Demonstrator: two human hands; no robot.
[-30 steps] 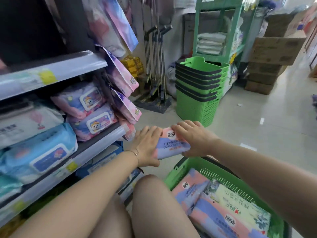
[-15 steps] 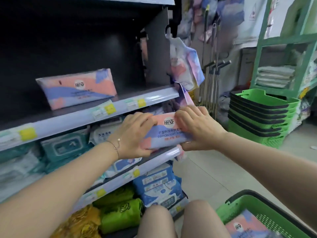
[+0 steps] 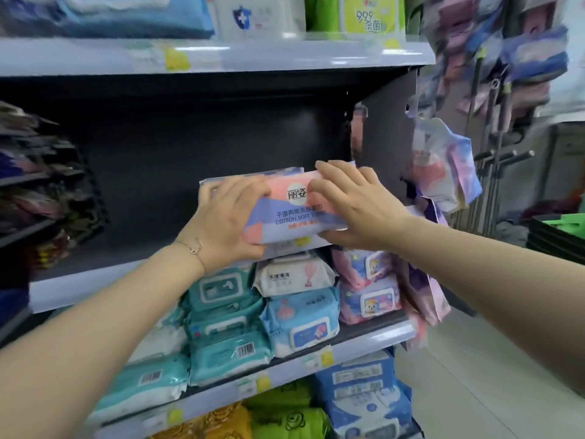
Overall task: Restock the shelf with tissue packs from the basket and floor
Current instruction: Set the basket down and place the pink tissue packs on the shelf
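Observation:
A pink, blue and lilac tissue pack printed "COTTON SOFT" is held flat at the front edge of the dark middle shelf. My left hand grips its left end, thumb underneath. My right hand grips its right end, fingers over the top. Another pack seems to lie right behind it, only its top edge showing. The basket I took it from is out of view.
The shelf above carries blue, white and green packs. Below, wet-wipe packs fill the lower shelves. Hanging packs dangle off the shelf's right end. Stacked green baskets stand at far right on the pale floor.
Both hands have lifted the tissue pack from over the basket up to the middle shelf's front edge. My view has risen from the floor and basket to the shelves.

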